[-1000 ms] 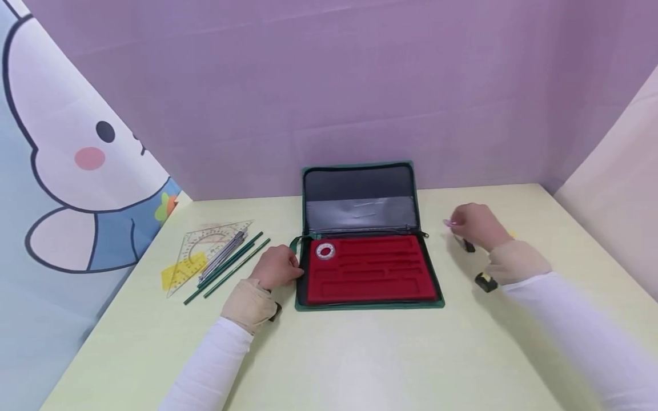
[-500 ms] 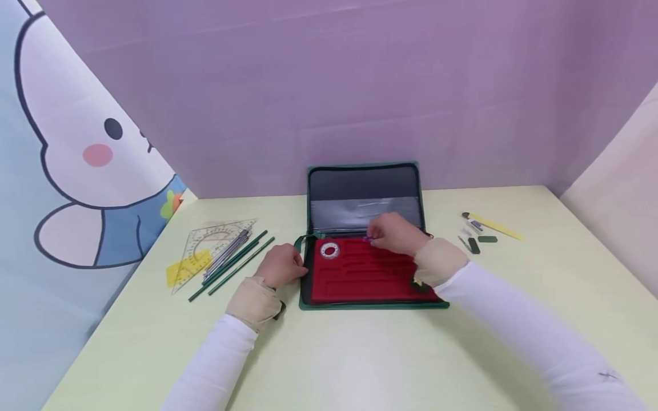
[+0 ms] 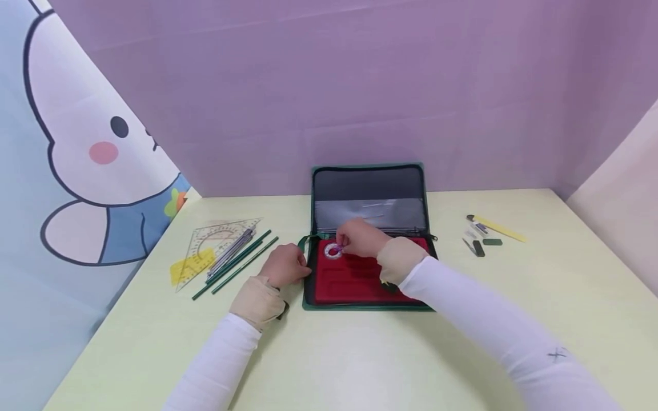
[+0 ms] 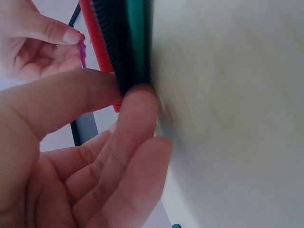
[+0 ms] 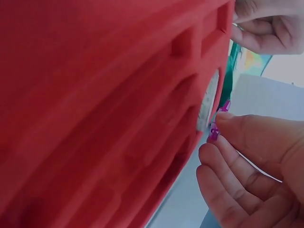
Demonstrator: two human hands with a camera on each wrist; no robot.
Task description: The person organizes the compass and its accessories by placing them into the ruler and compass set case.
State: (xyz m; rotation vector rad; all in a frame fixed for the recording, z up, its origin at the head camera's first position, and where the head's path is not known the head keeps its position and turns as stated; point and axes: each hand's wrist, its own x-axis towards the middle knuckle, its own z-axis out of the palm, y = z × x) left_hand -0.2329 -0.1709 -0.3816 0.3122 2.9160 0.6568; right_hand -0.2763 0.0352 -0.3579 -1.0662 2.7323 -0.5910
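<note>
A green zip case (image 3: 370, 309) lies unfolded on the table, its lid propped against the wall. Its red insert (image 3: 349, 292) has long moulded slots and a white ring (image 3: 327, 254) set in the back left corner. My left hand (image 3: 284, 265) pinches the case's left edge between thumb and index finger, as the left wrist view shows. Over the ring, my right hand (image 3: 361, 237) pinches a small, see-through purple plastic piece (image 5: 215, 131) by thumb and fingertips. Right hand and forearm hide part of the insert.
Left of the case lie a clear set square (image 3: 197, 237), a yellow ruler (image 3: 191, 266), several silver sticks (image 3: 228, 255) and green pencils (image 3: 247, 264). To the right are a yellow craft knife (image 3: 501, 229), a green block (image 3: 492, 242) and a dark piece (image 3: 478, 248).
My right hand has carried the purple piece leftward from the right side of the table, over the insert, to the white ring. The left hand has stayed at the case's edge.
</note>
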